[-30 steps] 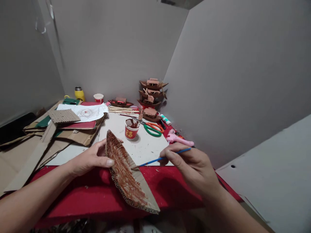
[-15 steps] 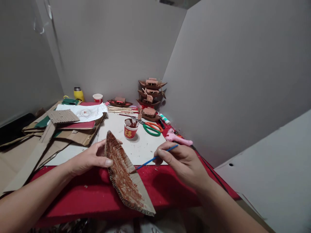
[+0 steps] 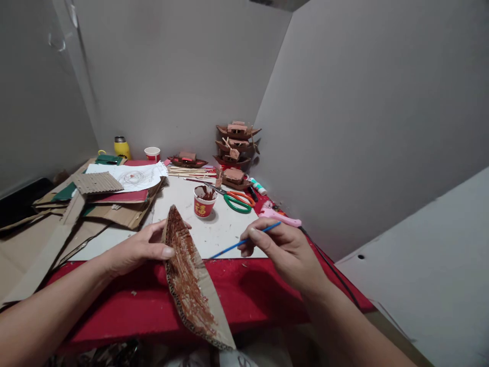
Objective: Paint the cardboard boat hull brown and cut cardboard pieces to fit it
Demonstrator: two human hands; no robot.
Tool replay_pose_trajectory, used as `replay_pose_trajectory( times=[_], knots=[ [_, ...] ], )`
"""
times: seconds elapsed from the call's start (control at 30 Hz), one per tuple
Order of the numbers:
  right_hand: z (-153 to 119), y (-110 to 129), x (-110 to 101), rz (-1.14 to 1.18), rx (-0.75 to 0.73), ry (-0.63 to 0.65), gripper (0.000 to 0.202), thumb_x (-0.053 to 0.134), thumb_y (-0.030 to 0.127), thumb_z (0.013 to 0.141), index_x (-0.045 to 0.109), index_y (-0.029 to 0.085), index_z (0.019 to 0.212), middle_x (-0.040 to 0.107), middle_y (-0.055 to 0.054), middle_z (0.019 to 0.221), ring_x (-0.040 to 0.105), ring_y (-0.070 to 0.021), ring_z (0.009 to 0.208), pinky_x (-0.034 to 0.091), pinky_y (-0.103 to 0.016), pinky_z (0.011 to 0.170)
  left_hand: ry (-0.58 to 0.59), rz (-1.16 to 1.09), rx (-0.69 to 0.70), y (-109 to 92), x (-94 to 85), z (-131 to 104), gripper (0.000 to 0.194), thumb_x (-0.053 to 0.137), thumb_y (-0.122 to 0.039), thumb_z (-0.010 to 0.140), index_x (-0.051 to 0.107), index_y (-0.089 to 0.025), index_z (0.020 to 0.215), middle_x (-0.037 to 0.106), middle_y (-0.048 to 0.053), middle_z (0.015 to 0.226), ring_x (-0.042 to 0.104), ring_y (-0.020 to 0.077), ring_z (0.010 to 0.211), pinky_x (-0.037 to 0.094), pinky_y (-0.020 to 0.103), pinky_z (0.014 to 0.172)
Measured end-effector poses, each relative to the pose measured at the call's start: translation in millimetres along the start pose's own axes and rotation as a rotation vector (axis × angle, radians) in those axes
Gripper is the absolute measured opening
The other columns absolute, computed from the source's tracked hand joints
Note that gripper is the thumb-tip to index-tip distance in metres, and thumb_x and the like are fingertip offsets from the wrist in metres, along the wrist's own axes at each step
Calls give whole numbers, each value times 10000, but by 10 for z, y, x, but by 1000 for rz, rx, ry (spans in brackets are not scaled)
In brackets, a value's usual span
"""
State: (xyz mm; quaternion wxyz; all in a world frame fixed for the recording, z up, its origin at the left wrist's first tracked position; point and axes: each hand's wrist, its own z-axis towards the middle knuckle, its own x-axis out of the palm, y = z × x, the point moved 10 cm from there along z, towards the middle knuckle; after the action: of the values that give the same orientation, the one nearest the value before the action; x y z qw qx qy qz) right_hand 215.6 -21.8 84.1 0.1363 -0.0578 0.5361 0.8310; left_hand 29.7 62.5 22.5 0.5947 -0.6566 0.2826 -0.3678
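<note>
My left hand (image 3: 143,251) grips the upper left edge of a cardboard boat hull (image 3: 191,280), thumb on its inner face and fingers behind. Streaky reddish-brown paint covers much of that face, while the right side panel shows mostly bare cardboard. Between the thumb and fingers of my right hand (image 3: 280,252) is a thin blue paintbrush (image 3: 244,241), slanting down to the left. Its tip is at the hull's right edge; whether it touches cannot be made out. A red paper cup (image 3: 204,206) smeared inside with brown paint stands on the white board behind the hull.
Green- and orange-handled scissors (image 3: 237,201) lie right of the cup, near a pink glue gun (image 3: 282,218) with a cord. Brown model boats (image 3: 237,145) are stacked at the back corner. Cardboard sheets (image 3: 126,216) and a drawing (image 3: 145,176) cover the left side. A yellow bottle (image 3: 121,148) stands behind.
The brush tip has shifted from the hull's inner face up to its right edge. My left hand has tilted the hull slightly, its lower end moving down and left.
</note>
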Motion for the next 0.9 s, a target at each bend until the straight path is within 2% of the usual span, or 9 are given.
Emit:
replay_pose_trajectory(
  times=[0.1, 0.23, 0.4, 0.5, 0.63, 0.8, 0.9],
  knots=[
    [-9, -29, 33, 14, -14, -48, 283, 610, 444, 912, 670, 175, 848, 704, -50, 719, 685, -168, 632, 599, -290, 604, 18, -25, -6, 24, 7, 8, 570, 771, -317, 685, 628, -183, 1221, 691, 85, 1211, 588, 336, 1170, 439, 402, 1009],
    [-38, -39, 141, -27, -35, 19, 280, 582, 425, 934, 678, 177, 844, 698, -51, 757, 691, -170, 675, 593, -289, 645, 21, -103, -32, 77, 10, 19, 540, 753, -328, 705, 633, -165, 1206, 717, 98, 1142, 646, 307, 1065, 496, 369, 912],
    [-95, 4, 147, 3, -10, 76, 248, 579, 383, 943, 682, 182, 840, 705, -39, 726, 699, -164, 654, 580, -268, 640, 13, -231, -52, 103, 21, 30, 491, 747, -320, 717, 654, -142, 1164, 753, 105, 1025, 698, 237, 879, 540, 295, 779],
    [-109, 27, 169, -7, -17, 91, 248, 582, 378, 942, 688, 183, 832, 710, -36, 714, 702, -163, 643, 581, -264, 633, 21, -233, -48, 88, 36, 32, 482, 757, -319, 715, 666, -142, 1154, 762, 94, 995, 700, 219, 853, 540, 272, 760],
    [-56, 27, 21, -1, -56, -70, 236, 628, 389, 913, 691, 180, 823, 713, -43, 734, 704, -164, 618, 602, -275, 600, 39, -220, -39, 82, 38, 37, 496, 754, -320, 726, 656, -148, 1181, 766, 87, 1002, 703, 220, 890, 538, 271, 800],
    [115, 85, -410, 26, -132, -389, 207, 667, 400, 883, 680, 197, 848, 720, -23, 704, 686, -152, 595, 588, -270, 554, -8, -234, -27, 85, -33, 51, 542, 764, -344, 725, 630, -161, 1217, 735, 104, 1139, 707, 246, 943, 557, 291, 809],
    [336, 108, -579, 6, -155, -476, 216, 669, 423, 865, 644, 208, 863, 716, -19, 735, 683, -148, 614, 578, -273, 578, -21, -251, -15, 76, -50, 61, 544, 763, -341, 733, 621, -173, 1231, 740, 98, 1127, 707, 247, 956, 561, 299, 818]
  ],
)
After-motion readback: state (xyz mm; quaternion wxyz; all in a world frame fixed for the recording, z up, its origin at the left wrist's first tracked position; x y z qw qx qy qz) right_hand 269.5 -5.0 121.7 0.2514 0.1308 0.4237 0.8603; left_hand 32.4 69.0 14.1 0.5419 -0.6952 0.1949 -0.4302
